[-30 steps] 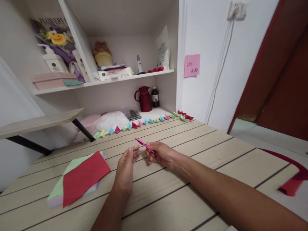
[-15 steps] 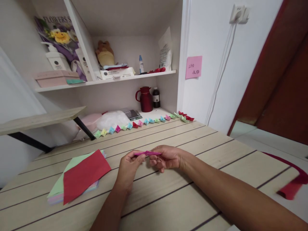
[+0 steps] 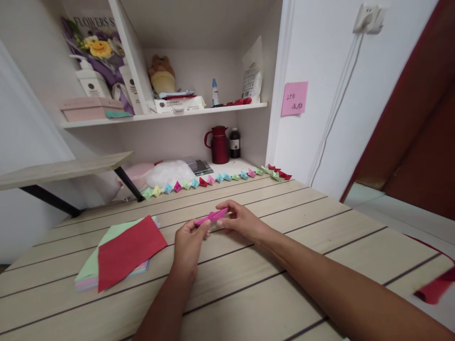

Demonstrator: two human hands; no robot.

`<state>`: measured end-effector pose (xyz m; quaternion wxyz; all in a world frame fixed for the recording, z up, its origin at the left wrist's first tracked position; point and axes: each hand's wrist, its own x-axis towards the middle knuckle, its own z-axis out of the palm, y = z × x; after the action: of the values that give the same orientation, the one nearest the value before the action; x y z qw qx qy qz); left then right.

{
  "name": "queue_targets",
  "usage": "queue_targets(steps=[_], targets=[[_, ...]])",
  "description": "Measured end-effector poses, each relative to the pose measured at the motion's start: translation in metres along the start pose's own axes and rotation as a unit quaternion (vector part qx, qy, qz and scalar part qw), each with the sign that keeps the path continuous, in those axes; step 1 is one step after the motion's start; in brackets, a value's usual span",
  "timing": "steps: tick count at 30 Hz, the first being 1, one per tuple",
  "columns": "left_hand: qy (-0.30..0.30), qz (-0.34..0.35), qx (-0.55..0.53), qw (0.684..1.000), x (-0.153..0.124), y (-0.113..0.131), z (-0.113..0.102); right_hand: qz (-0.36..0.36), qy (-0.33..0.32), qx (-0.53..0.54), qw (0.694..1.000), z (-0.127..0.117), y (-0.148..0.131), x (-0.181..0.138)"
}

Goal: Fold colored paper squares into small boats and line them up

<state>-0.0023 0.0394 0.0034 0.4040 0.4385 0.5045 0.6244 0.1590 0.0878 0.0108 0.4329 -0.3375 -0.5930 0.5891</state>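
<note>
A folded magenta paper boat (image 3: 212, 217) is held above the table, tilted with its right end higher. My left hand (image 3: 190, 241) pinches its left end between thumb and fingers. Around the right end, my right hand (image 3: 240, 220) has its thumb below and fingers above the pointed tip; the exact contact there is partly hidden. A row of small paper boats (image 3: 195, 183) in several colours runs along the back of the table, with a few red and green ones bunched at its right end.
Left of my hands lies a stack of coloured paper (image 3: 87, 272) with a red sheet (image 3: 131, 253) on top. A raised wooden shelf (image 3: 64, 169) stands at the back left. Behind the row are a red jug (image 3: 219, 146), a dark bottle (image 3: 234, 143) and a white plastic bag (image 3: 170, 174).
The paper boat has risen slightly and tilted up at the right. My right hand has turned from palm-up beneath it to reaching around its right tip. The camera view has shifted a little.
</note>
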Motion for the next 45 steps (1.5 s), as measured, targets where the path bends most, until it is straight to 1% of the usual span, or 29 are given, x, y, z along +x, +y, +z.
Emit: queue_targets(steps=[4,7,14,18,20,22,25,27,29,31,35,38,45], targets=[[-0.008,-0.004,-0.002,1.000,-0.002,0.001,0.000,0.017,-0.018,0.018,1.000,0.002,0.006,0.003],[-0.013,-0.003,-0.003,1.000,-0.001,0.000,-0.001,0.029,-0.015,0.035,0.999,0.001,0.008,0.004],[-0.023,-0.007,0.002,1.000,0.004,-0.007,-0.004,0.030,-0.037,0.047,0.998,-0.002,0.008,0.003],[-0.026,-0.005,0.007,1.000,0.006,-0.009,-0.005,0.035,-0.059,0.034,0.997,0.000,0.009,0.003],[-0.023,-0.002,0.013,1.000,0.007,-0.010,-0.006,0.034,-0.046,0.018,0.998,0.001,0.010,0.004],[-0.015,0.003,0.023,1.000,0.007,-0.010,-0.006,0.017,-0.015,-0.006,1.000,0.001,0.010,0.005],[-0.003,0.013,0.040,0.999,0.006,-0.009,-0.004,-0.035,0.044,-0.054,0.997,0.001,0.007,0.005],[0.003,0.022,0.056,0.998,0.005,-0.008,-0.002,-0.066,0.066,-0.083,0.992,-0.001,0.004,0.003],[0.007,0.032,0.073,0.997,0.004,-0.008,0.000,-0.088,0.064,-0.101,0.989,-0.002,0.002,0.003],[0.011,0.043,0.093,0.995,0.004,-0.009,0.001,-0.107,0.043,-0.121,0.986,-0.004,0.002,0.003],[0.021,0.079,0.136,0.987,0.007,-0.013,0.000,-0.150,0.015,-0.214,0.965,-0.007,0.008,0.007],[0.026,0.113,0.166,0.979,0.009,-0.014,-0.002,-0.166,0.020,-0.249,0.954,-0.008,0.011,0.008],[0.005,0.155,0.224,0.962,0.009,-0.013,-0.002,-0.183,0.048,-0.249,0.950,-0.011,0.010,0.009]])
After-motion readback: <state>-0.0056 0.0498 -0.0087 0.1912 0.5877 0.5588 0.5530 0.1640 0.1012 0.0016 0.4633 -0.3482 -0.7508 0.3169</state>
